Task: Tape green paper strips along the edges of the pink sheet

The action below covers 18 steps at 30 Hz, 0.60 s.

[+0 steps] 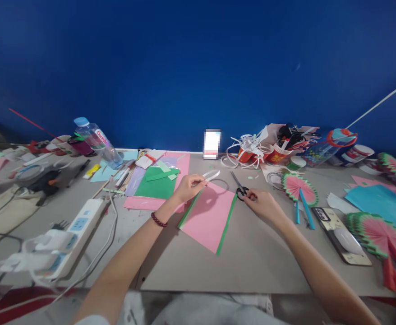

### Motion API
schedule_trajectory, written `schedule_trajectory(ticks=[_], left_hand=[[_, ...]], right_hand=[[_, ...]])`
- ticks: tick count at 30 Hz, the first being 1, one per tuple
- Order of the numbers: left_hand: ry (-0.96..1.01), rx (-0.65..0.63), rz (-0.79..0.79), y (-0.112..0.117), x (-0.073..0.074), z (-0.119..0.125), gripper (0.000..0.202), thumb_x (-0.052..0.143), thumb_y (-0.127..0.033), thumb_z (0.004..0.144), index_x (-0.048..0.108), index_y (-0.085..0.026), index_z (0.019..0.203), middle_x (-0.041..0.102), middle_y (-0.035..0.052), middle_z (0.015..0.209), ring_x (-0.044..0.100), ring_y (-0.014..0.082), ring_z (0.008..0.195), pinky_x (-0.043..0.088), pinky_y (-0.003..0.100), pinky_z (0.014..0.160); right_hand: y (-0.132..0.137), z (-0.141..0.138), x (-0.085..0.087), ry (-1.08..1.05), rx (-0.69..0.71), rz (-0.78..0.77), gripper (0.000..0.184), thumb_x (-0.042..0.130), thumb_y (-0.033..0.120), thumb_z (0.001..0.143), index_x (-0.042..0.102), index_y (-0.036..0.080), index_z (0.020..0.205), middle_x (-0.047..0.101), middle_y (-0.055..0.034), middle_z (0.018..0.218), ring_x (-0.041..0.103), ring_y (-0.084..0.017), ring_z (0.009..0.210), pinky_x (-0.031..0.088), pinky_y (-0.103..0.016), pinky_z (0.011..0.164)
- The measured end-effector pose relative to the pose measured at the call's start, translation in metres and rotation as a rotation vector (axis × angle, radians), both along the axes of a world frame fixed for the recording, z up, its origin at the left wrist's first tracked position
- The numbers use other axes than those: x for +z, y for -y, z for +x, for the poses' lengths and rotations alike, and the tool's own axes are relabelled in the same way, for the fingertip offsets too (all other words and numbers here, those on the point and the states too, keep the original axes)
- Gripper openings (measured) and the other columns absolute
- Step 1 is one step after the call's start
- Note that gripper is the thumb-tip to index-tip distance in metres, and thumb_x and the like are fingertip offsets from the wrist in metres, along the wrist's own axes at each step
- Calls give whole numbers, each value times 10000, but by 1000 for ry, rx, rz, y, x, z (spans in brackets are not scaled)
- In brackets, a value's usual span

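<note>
My left hand (188,187) is closed in a pinch on a white paper strip (211,175) that curls up over the table. Below it lies a pink paper sheet (209,216) with green edges along two sides. My right hand (262,203) rests on the table with its fingers at the black handles of a pair of scissors (239,185), which lie flat with the blades pointing away from me. A red bead bracelet sits on my left wrist.
A white power strip (72,232) with plugs and cables lies at the left. A water bottle (98,141), green and pink paper (157,183), red cups (275,155), pink folded fans (299,188), a phone (342,234) and blue paper (377,198) crowd the table.
</note>
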<state>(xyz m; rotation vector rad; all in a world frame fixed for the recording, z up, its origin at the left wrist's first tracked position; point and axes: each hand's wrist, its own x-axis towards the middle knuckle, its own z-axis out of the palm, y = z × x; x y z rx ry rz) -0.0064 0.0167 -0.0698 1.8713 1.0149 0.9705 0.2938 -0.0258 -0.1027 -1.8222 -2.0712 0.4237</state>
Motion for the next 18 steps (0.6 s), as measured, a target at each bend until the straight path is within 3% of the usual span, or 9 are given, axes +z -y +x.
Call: schedule_trajectory(ticks=[7,13,18], left_hand=[[27,39,-7,0,-2,0,212,594,-331,797,721,-171,740,670,105,1055,630,203,967,472,299,848],[98,39,-74,-3,-11,-1,225,601,-351,797,733,-170,784,656,107,1060,623,192,976,472,296,850],[197,27,-137,-6,-14,-2,239,636,-390,769,747,-179,785,653,96,1042,616,191,972,465,305,872]], right_hand=[[1,-17,0,88,-63,53,281,508,473,830,558,207,754,614,-66,814,577,-212,727,374,-300,625],[-6,-13,-9,68,-131,130,234,502,423,844,544,195,810,590,-84,859,567,-218,744,388,-311,635],[-11,-5,-12,67,-109,67,210,531,382,815,590,181,801,623,-93,839,583,-220,739,389,-305,639]])
